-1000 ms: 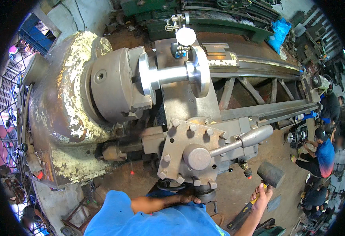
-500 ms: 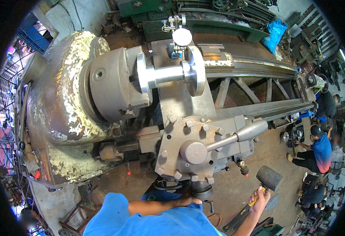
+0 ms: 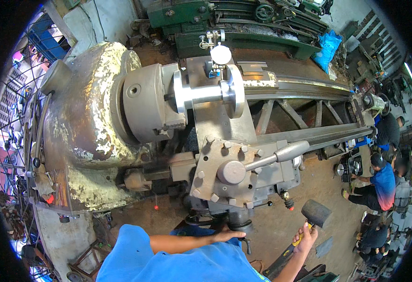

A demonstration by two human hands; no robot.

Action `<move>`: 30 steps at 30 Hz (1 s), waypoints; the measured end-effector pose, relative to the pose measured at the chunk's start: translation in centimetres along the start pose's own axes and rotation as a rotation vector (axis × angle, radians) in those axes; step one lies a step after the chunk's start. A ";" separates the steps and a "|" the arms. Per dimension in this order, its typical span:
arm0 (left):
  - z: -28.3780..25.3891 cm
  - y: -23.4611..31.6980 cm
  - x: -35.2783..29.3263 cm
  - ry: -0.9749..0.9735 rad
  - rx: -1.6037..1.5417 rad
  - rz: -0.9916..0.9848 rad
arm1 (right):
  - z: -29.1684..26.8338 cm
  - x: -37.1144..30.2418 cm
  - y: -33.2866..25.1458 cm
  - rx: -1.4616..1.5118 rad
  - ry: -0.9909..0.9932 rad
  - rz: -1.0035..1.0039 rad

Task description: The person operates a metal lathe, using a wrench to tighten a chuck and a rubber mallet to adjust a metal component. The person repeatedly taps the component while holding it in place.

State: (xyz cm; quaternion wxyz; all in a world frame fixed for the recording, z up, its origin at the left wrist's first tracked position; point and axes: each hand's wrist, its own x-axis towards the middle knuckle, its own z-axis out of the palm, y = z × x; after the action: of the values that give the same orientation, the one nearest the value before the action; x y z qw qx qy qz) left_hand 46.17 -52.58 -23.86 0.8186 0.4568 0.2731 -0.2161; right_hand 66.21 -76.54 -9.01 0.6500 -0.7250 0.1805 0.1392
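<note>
My right hand (image 3: 305,238) is closed round the yellow-and-black handle of a mallet (image 3: 317,214), its dark cylindrical head raised. At the near side of the lathe, my left hand (image 3: 228,236) is closed at the crank handle (image 3: 249,245) below a round dial collar (image 3: 240,224); its fingers are partly hidden. Farther off, the lathe chuck (image 3: 145,103) holds a shiny flanged metal workpiece (image 3: 206,94). A dial indicator (image 3: 220,55) on a stand is next to the workpiece's right flange. Between me and the workpiece is the square tool post (image 3: 222,174) with its lever (image 3: 290,152).
The worn headstock (image 3: 81,117) rises at left, and the lathe bed (image 3: 305,129) runs right. Behind are a green machine (image 3: 262,40) and a blue sack (image 3: 328,49). A person in a blue-red shirt (image 3: 383,185) sits at the right, with others nearby.
The view has shifted slightly, so the headstock and chuck appear a little farther right. The mallet remains in my right hand, and my left hand stays by the dial collar.
</note>
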 end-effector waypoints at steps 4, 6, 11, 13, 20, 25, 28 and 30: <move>-1.4 -0.7 0.9 -0.200 0.018 0.101 | -0.2 0.4 0.4 0.032 0.036 0.042; -2.4 -1.7 1.7 -0.223 0.066 0.152 | -0.2 0.8 0.9 0.037 0.029 0.047; -3.8 -3.9 1.7 -0.211 0.194 0.190 | -1.2 1.6 1.9 0.024 0.030 0.064; -4.6 -4.4 -0.8 -0.080 0.288 0.061 | -1.9 1.9 1.9 0.003 0.042 0.073; -11.9 -5.2 -7.8 0.263 -1.220 -0.104 | -2.7 3.7 1.6 0.023 0.086 0.064; -10.4 -9.2 -1.7 0.835 -0.869 -0.317 | -1.9 4.2 1.4 0.014 0.065 0.084; -11.1 -11.6 -1.2 0.789 -0.772 -0.221 | -1.5 4.3 1.5 -0.032 0.052 0.094; -12.8 -12.7 -1.6 0.658 -0.838 -0.145 | -1.2 4.5 1.6 -0.048 0.028 0.090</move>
State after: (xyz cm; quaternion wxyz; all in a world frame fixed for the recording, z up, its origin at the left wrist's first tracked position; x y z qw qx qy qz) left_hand 34.12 -47.54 -36.34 0.7849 0.1147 0.6088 0.0100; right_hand 69.44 -78.24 -12.26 0.6229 -0.7334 0.2185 0.1625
